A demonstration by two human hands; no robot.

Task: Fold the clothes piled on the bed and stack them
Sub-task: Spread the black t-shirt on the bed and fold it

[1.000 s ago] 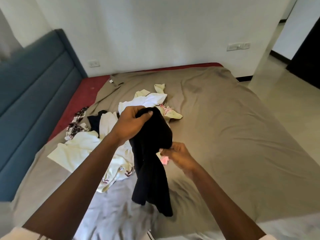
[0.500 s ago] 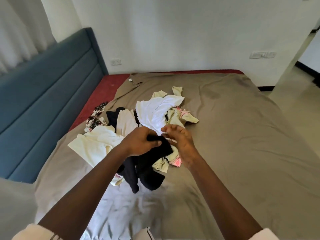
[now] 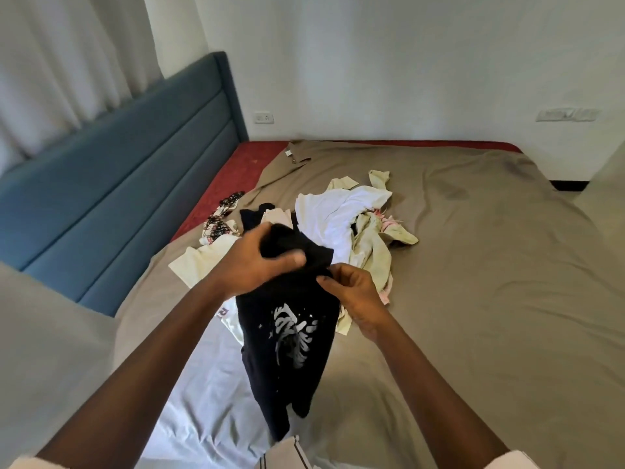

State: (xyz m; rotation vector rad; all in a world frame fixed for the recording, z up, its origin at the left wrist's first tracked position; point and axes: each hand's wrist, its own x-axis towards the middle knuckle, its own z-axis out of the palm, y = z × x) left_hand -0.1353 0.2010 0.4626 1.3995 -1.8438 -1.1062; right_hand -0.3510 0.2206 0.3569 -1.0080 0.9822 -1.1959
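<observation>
A black T-shirt (image 3: 291, 350) with a white print hangs in front of me above the bed. My left hand (image 3: 257, 265) grips its bunched top. Just to the right, my right hand (image 3: 355, 292) pinches the shirt's upper edge. Behind the hands lies the pile of clothes (image 3: 341, 218): a white shirt, pale yellow-green pieces, a cream top (image 3: 203, 262), a black item and a floral-patterned piece (image 3: 220, 221) at the left.
The bed has a taupe sheet (image 3: 490, 282), with red mattress (image 3: 243, 164) showing near the blue headboard (image 3: 118, 194) on the left. A pale sheet (image 3: 209, 401) lies at the near edge. Floor shows at the far right.
The black shirt was bunched low on the pile; both hands have lifted it so it hangs open with its print showing. The view shifted left.
</observation>
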